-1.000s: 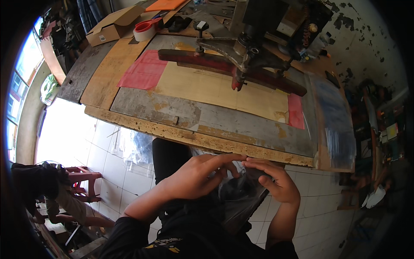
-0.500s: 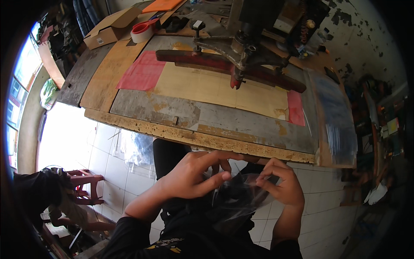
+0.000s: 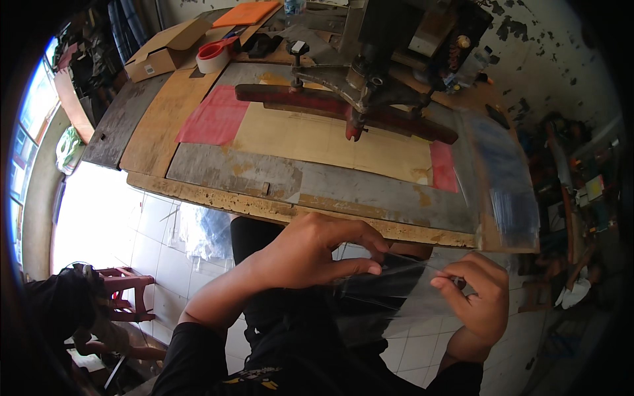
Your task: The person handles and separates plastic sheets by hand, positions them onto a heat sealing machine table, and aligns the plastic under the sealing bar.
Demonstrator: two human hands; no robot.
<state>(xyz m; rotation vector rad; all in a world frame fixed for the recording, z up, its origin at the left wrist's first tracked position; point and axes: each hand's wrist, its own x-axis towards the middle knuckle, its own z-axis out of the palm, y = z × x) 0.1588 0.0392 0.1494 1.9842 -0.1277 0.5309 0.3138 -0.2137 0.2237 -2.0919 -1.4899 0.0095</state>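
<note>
A clear plastic sheet [image 3: 403, 290], thin and glossy, is stretched between my hands above my lap, just in front of the table edge. My left hand [image 3: 317, 254] pinches its upper left part between thumb and fingers. Its upper right part is gripped by my right hand [image 3: 477, 290], thumb against curled fingers. Through the sheet my dark trousers and the floor tiles show. Whether it is a single sheet or a bag, I cannot tell.
Ahead stands a worktable [image 3: 251, 175] with a press arm [image 3: 350, 102] over a yellow sheet [image 3: 310, 142] and pink end pieces. Clear sheets [image 3: 514, 214] lie stacked at its right. A tape roll [image 3: 212, 59] and cardboard box [image 3: 168, 49] sit back left. Someone sits by a red stool [image 3: 129, 290].
My right hand has moved right, away from my left, and the plastic sheet is now spread tauter between them. The left hand has shifted slightly, and the view has moved a little.
</note>
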